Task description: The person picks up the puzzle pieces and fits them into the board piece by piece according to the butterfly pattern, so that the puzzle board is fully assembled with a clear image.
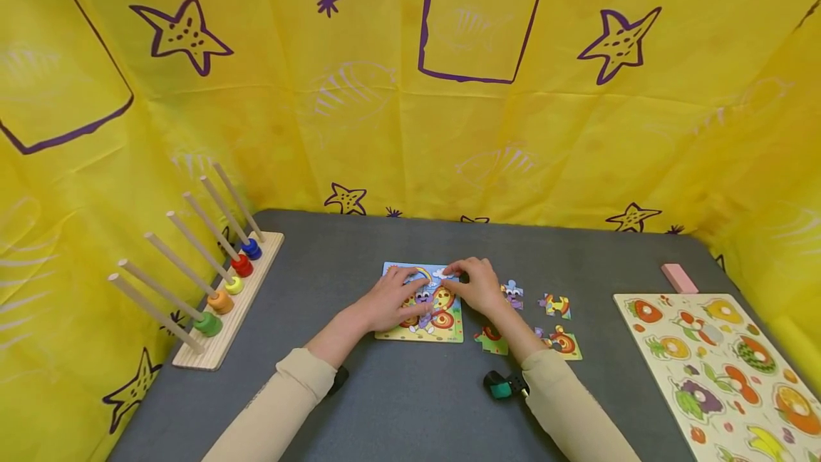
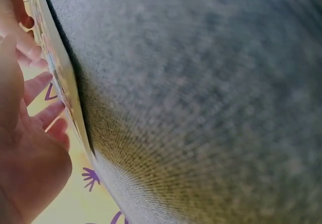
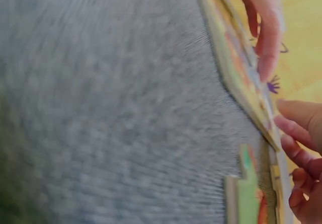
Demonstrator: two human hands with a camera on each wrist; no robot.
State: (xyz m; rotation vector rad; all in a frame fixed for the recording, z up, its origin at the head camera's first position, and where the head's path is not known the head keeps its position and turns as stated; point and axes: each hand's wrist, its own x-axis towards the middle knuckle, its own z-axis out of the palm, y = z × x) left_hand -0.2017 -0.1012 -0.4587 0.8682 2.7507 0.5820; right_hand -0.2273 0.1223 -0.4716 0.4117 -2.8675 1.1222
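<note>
A jigsaw puzzle (image 1: 450,335) with smiling cartoon figures, a rainbow and a blue sky lies flat in its board on the dark table. My left hand (image 1: 391,299) rests over its left and middle part, fingers spread and fingertips on the picture. At the top right corner, my right hand (image 1: 477,286) touches the surface with thumb and forefinger a little apart, around a white cloud (image 1: 442,274). In the right wrist view the fingertips (image 3: 283,106) meet the board edge-on, and no raised piece shows between them.
Loose puzzle pieces (image 1: 563,344) lie right of the board, some partly behind my right forearm. A wooden peg stacker (image 1: 231,299) with coloured rings stands at left. At right are a fruit puzzle board (image 1: 661,334) and a pink block (image 1: 679,279). Yellow cloth (image 1: 398,141) surrounds the table.
</note>
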